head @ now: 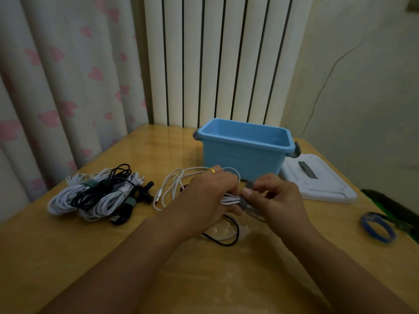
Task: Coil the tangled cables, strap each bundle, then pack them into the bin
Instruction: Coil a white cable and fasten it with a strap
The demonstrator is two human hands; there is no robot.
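My left hand (209, 196) grips a coiled white cable (172, 184) over the middle of the table; its loops hang out to the left. My right hand (276, 196) pinches a grey strap (246, 200) wrapped round the gathered strands beside the left hand's fingers. Behind my hands stands the open blue bin (244, 146); nothing shows inside it. At the left lies a pile of white and black cable bundles (97, 196), some with grey-green straps on them. A black cable (226, 239) loops on the table under my hands.
The wooden table (158, 257) stands against a curtain and a radiator. A white lid (317, 180) lies right of the bin. A blue ring (377, 227) and a dark green-edged object (390, 205) lie near the right edge.
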